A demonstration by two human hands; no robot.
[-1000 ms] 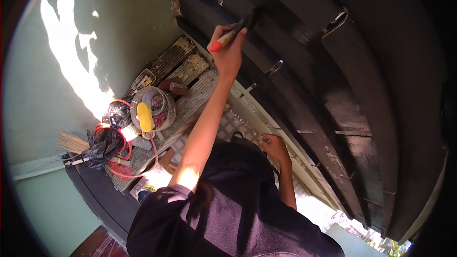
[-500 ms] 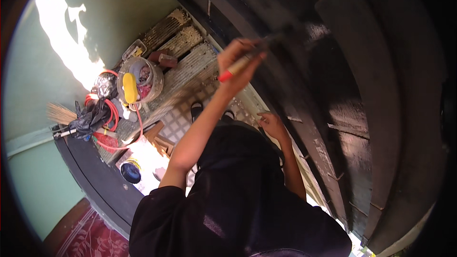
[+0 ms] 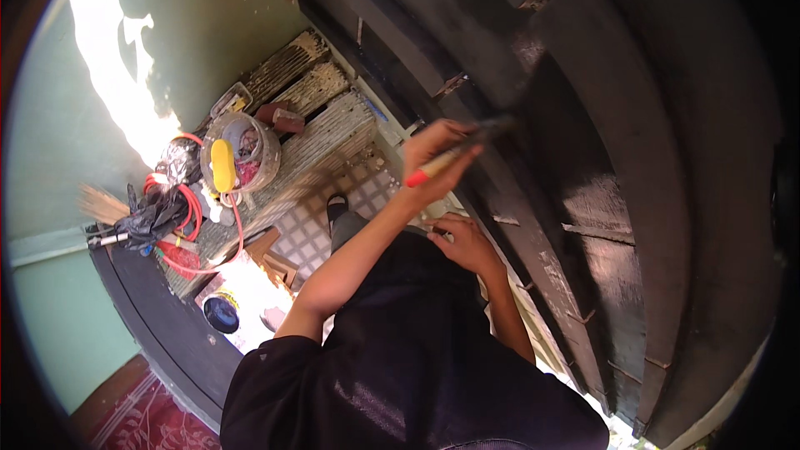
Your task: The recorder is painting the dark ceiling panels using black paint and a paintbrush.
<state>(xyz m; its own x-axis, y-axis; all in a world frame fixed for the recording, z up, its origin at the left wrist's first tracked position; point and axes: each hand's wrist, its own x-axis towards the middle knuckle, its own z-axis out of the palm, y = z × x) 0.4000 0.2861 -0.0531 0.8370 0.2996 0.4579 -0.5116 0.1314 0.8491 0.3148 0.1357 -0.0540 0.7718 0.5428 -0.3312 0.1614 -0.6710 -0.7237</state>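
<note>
My left hand (image 3: 437, 162) is closed around a paintbrush (image 3: 450, 158) with a pale yellowish handle and a red end. The brush's dark bristle end is blurred and lies over the dark-painted wooden panel (image 3: 575, 129) on the right; whether it touches the surface I cannot tell. Low in front of my body, next to the panel's pale edge, my right hand (image 3: 468, 243) has loosely bent fingers and a gap by the thumb, with nothing visible in it. Raised curved strips run along the panel, and worn, lighter patches show on it.
On the left, wooden slats (image 3: 321, 137) carry a round bucket (image 3: 265, 158) with a yellow oval object (image 3: 222, 165) on it. Around it are red hose (image 3: 242, 233), black plastic (image 3: 152, 221) and broom bristles (image 3: 104, 202). A paint can (image 3: 221, 312) stands lower left, above tiled floor (image 3: 304, 233).
My left hand has moved down and slightly right with the paintbrush, along the panel. My right hand has come up and left, closer to my body. The view has shifted slightly.
</note>
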